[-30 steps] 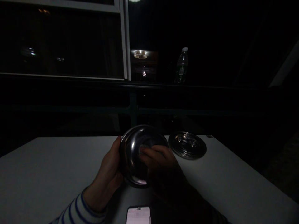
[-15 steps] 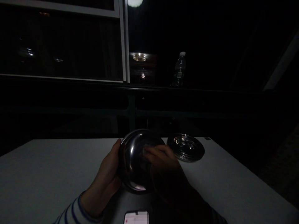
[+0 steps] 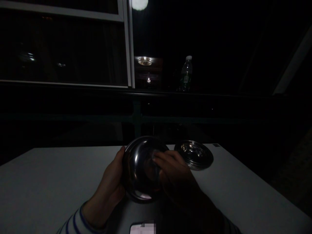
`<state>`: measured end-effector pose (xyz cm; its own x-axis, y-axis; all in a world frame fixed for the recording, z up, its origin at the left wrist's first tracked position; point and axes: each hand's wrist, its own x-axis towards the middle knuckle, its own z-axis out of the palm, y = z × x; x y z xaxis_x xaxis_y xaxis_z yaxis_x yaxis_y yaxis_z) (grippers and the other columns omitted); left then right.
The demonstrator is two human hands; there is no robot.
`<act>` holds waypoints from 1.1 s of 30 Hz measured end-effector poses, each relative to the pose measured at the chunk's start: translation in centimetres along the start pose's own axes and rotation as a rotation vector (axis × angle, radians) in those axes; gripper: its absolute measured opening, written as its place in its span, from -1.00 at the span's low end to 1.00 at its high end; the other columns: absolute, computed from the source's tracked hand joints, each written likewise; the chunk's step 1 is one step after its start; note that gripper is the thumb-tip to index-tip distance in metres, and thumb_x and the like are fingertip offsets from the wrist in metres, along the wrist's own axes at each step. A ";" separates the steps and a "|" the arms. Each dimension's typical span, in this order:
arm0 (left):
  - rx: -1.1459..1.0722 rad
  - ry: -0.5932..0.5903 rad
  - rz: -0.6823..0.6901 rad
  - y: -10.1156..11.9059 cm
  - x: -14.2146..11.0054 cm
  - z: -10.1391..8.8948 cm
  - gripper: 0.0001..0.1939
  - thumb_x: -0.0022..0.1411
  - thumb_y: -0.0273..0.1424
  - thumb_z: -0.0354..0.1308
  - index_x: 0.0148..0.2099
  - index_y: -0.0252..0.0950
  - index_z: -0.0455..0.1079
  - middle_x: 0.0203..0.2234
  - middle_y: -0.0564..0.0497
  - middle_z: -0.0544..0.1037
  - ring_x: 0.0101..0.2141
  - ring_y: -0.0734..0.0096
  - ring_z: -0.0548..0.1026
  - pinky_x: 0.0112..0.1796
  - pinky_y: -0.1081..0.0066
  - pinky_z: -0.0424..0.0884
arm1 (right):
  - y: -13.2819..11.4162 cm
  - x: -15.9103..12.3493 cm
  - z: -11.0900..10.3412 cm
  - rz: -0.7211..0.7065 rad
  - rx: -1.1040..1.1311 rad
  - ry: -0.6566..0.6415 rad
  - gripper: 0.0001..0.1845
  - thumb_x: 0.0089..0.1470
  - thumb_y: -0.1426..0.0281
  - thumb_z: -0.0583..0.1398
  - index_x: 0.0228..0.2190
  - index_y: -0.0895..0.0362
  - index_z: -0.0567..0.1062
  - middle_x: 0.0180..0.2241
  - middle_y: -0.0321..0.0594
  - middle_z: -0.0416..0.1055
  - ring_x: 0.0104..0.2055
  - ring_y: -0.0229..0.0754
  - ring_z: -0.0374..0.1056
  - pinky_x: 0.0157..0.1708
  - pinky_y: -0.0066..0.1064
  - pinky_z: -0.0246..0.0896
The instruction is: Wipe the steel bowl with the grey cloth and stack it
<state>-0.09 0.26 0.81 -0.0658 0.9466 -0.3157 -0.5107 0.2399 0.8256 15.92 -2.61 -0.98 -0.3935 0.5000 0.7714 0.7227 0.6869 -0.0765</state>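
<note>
A shiny stainless steel bowl (image 3: 137, 172) is held up above the table, its rounded outer side towards me. My left hand (image 3: 110, 182) grips its left edge, with the thumb on top and the other fingers partly hidden behind it. Against the bowl's outer surface, right of its middle, lie the bent, bunched fingertips of my right hand (image 3: 174, 170). Whether anything small is pinched under those fingertips is too dark to tell. Beyond my right hand, a stack of similar steel bowls (image 3: 195, 155) rests on the table.
The white table (image 3: 65, 182) has its far edge just past the bowls, with a small dark label (image 3: 216, 145) at the far right corner. A phone (image 3: 142, 228) lies close to me. A plastic bottle (image 3: 186, 74) stands on the dark ledge by the window.
My right fingertips have slid slightly right across the bowl's surface. The bowl has shifted a little left, still in my left hand. The view has tilted slightly.
</note>
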 end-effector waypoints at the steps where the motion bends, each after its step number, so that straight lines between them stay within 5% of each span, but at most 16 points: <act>1: -0.004 -0.002 0.008 0.1 0.0 0.0 -0.79 0.16 -0.33 0.03 -0.40 -0.34 0.38 -0.68 0.02 0.49 -0.67 0.41 0.42 -0.66 0.47 0.33 | 0.3 0.1 -0.4 0.009 -0.023 0.039 -0.67 0.09 0.53 -0.07 -0.22 0.19 0.43 -0.15 -0.12 0.43 -0.13 -0.12 0.26 -0.20 -0.23 0.26; 7: -0.074 -0.117 -0.028 0.4 0.5 -0.3 -0.84 0.14 -0.37 0.07 -0.43 -0.33 0.39 -0.66 0.04 0.49 -0.63 0.44 0.43 -0.57 0.47 0.37 | 1.5 0.2 -2.6 0.175 0.056 0.215 -0.67 0.04 0.56 -0.06 -0.22 0.17 0.42 -0.19 -0.15 0.43 -0.11 -0.15 0.29 -0.13 -0.24 0.22; 15: -0.070 -0.100 -0.022 0.7 0.5 -0.5 -0.85 0.13 -0.39 0.07 -0.43 -0.34 0.37 -0.68 0.06 0.47 -0.65 0.45 0.41 -0.60 0.46 0.36 | 2.1 0.0 -2.8 0.634 0.424 0.256 -0.69 -0.01 0.52 -0.06 -0.30 0.10 0.41 -0.42 -0.26 0.46 -0.43 -0.22 0.38 -0.57 -0.47 0.25; 23: -0.085 -0.047 0.012 0.8 0.8 -0.5 -0.88 0.13 -0.40 0.07 -0.39 -0.34 0.36 -0.66 0.05 0.48 -0.64 0.45 0.43 -0.57 0.46 0.38 | 2.2 -0.1 -3.3 0.572 0.683 0.096 -0.43 -0.28 0.63 0.02 -0.14 0.08 0.26 -0.31 -0.23 0.44 -0.36 -0.20 0.42 -0.49 -0.44 0.35; 29: -0.071 -0.043 0.038 1.1 0.6 -0.5 -0.87 0.14 -0.40 0.04 -0.40 -0.33 0.37 -0.68 0.06 0.47 -0.67 0.45 0.40 -0.61 0.46 0.35 | 2.0 0.1 -3.8 0.533 0.319 0.148 -0.61 -0.06 0.50 0.13 -0.12 0.08 0.31 -0.23 -0.18 0.42 -0.25 -0.16 0.40 -0.37 -0.37 0.38; 33: -0.093 -0.047 0.024 0.9 0.7 -0.6 -0.88 0.13 -0.41 0.05 -0.37 -0.35 0.37 -0.65 0.04 0.48 -0.64 0.44 0.42 -0.57 0.45 0.37 | 2.3 0.0 -4.0 0.333 -0.034 0.229 -0.73 0.07 0.46 0.07 -0.14 0.09 0.34 -0.21 -0.14 0.41 -0.19 -0.12 0.36 -0.24 -0.24 0.33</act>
<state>-1.09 1.02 1.06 -0.0399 0.9615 -0.2719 -0.5873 0.1976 0.7849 19.87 -3.11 1.39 -0.0011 0.5591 0.8291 0.8093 0.4875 -0.3277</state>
